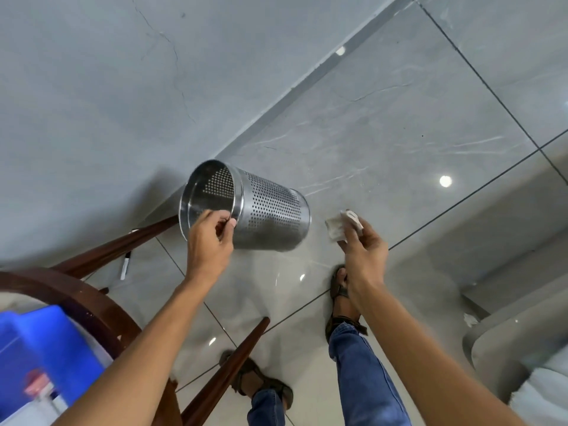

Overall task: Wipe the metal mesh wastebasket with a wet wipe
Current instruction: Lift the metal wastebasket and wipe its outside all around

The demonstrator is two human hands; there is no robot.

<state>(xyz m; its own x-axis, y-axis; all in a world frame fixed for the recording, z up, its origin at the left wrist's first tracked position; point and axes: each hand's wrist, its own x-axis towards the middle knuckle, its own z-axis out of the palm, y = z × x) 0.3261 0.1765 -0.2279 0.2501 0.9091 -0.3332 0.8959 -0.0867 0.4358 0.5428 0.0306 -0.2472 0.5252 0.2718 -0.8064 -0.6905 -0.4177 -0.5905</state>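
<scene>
Gleaming underfoot is a glossy grey marble-look tiled floor, ceiling lights mirrored in it as bright dots, dark grout lines running diagonally, and a plain grey wall meeting it on the far left. A dark brown wooden chair frame juts in at near left, with a black-and-white marker pen lying on the tiles beside its leg. A blue plastic bin sits blurred at the near left corner; its contents can't be made out. Centre stage, the shiny perforated steel wastebasket is held off the floor, tipped sideways, mouth facing left, and looks empty inside. The left hand pinches its rim. The right hand, just right of the basket and clear of it, grips a crumpled off-white wet wipe in curled fingers.
</scene>
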